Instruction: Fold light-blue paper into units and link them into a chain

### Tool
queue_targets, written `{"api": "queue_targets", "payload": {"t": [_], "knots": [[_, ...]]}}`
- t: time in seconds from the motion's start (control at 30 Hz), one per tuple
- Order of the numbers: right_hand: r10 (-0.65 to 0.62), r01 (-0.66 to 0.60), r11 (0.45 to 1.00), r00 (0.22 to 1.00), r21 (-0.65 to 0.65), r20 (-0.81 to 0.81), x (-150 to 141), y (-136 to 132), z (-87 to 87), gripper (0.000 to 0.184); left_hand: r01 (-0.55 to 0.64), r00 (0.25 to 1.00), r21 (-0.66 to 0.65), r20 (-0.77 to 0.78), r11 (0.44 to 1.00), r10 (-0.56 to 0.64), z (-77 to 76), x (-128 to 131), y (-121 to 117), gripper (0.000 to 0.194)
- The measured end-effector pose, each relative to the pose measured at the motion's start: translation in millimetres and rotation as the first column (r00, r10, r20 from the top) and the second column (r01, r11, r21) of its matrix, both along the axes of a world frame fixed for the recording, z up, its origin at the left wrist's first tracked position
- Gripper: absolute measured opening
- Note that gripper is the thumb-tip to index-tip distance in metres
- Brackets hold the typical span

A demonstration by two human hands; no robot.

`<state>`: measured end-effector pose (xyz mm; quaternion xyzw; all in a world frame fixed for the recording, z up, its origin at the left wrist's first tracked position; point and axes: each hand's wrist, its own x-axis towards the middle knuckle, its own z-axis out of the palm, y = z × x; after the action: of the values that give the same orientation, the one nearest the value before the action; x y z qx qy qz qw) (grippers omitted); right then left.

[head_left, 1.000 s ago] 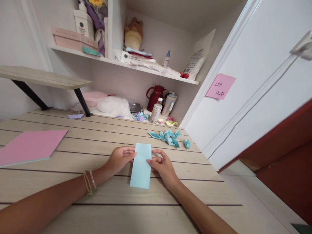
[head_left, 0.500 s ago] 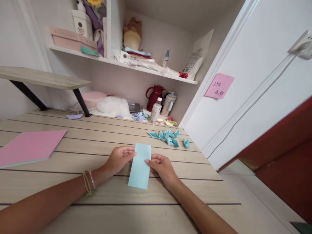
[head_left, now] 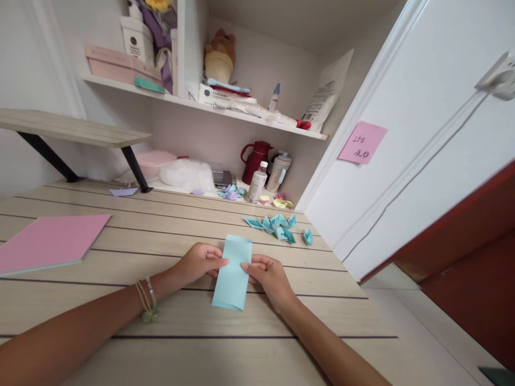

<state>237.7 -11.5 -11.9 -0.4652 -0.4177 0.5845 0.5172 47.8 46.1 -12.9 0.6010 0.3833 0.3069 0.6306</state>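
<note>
A light-blue sheet of paper (head_left: 233,284), folded into a narrow rectangle, is held up above the table between my two hands. My left hand (head_left: 203,261) pinches its left edge, thumb on the front face and fingers behind. On the opposite edge my right hand (head_left: 269,276) grips it the same way, a little below the middle of the upper half. The paper's top edge bows slightly. Beyond my right hand lies a cluster of folded blue paper boats (head_left: 277,225), with a single blue paper boat (head_left: 308,236) to its right.
A stack of pink paper (head_left: 56,241) lies at the left on the slatted table (head_left: 193,356). Behind it stands a small raised shelf (head_left: 76,128) on black legs. At the back are a plastic bottle (head_left: 256,185), a red jug (head_left: 255,161) and a tumbler (head_left: 279,172).
My left thumb has slid slightly down and inward on the paper. The paper's top has tipped a little to the right and now curves. My right hand has barely moved.
</note>
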Motion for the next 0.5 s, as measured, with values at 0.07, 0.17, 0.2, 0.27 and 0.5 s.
{"api": "queue_targets", "payload": {"t": [0.07,0.17,0.2,0.27,0.5], "knots": [[0.008,-0.008,1.000,1.000,0.000,-0.029,0.7,0.6,-0.6,0.040,0.010,1.000,0.008,-0.015,1.000,-0.009,-1.9,-0.5,0.9,0.029],[-0.016,0.016,1.000,0.999,-0.003,-0.037,1.4,1.0,-0.8,0.035,0.010,1.000,0.016,-0.017,1.000,-0.009,-2.1,-0.6,0.7,0.028],[-0.026,0.026,1.000,0.999,-0.005,-0.028,1.6,1.0,-0.6,0.032,0.009,1.000,0.020,-0.016,1.000,-0.009,-1.7,-0.5,0.4,0.028],[-0.036,0.036,0.999,0.999,-0.009,-0.007,1.8,0.9,0.5,0.027,0.013,1.000,0.029,-0.014,1.000,-0.013,-0.8,-0.4,-0.4,0.027],[-0.052,0.049,0.998,0.997,0.041,0.063,1.5,1.1,4.5,0.030,0.047,0.999,0.019,-0.022,0.999,-0.047,0.3,1.0,-2.2,0.026]]}}
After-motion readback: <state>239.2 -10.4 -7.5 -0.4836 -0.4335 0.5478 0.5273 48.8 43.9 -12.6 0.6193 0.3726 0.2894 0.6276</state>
